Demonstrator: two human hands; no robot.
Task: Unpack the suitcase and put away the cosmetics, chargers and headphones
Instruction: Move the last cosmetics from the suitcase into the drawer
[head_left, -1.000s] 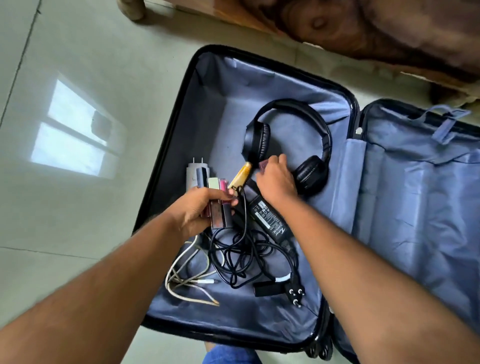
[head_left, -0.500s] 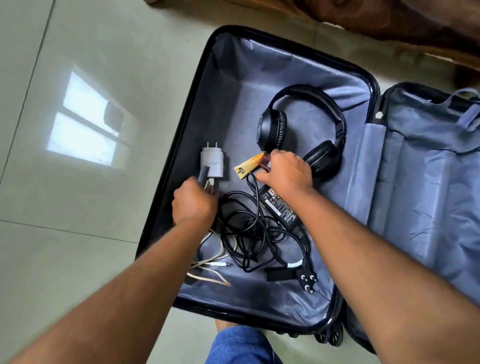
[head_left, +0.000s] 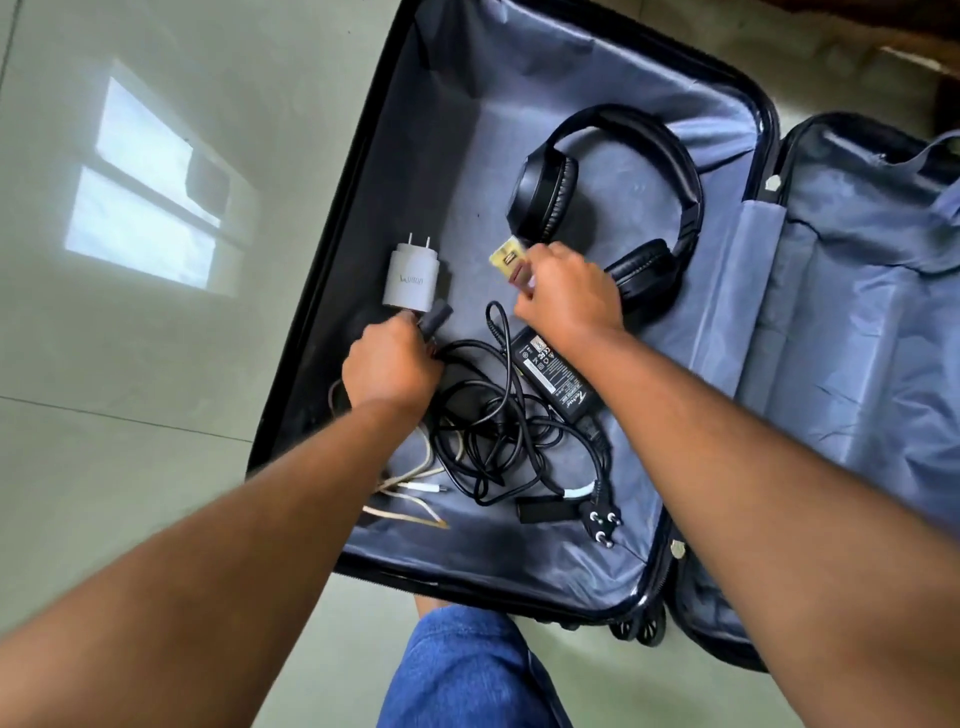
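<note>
While both hands work inside the open suitcase on the floor, the unpacking looks barely begun: the right hand pinches a small yellow cosmetic tube just beside the black headphones, which lie untouched at the far side of the left compartment. The left hand is curled around small dark items at the foot of a white charger plug; what exactly it grips cannot be told. Nearer the person, a black laptop adapter sits partly under the right wrist, its tangled black cable ending in a three-pin plug, with pale cables at the left. Chargers and headphones all remain to be put away, and the knotted cords will likely snag when lifted. To the right, the lined lid half holds nothing visible; a blue-clad knee shows at the near edge, and a window's reflection brightens the tiled floor at the left.
</note>
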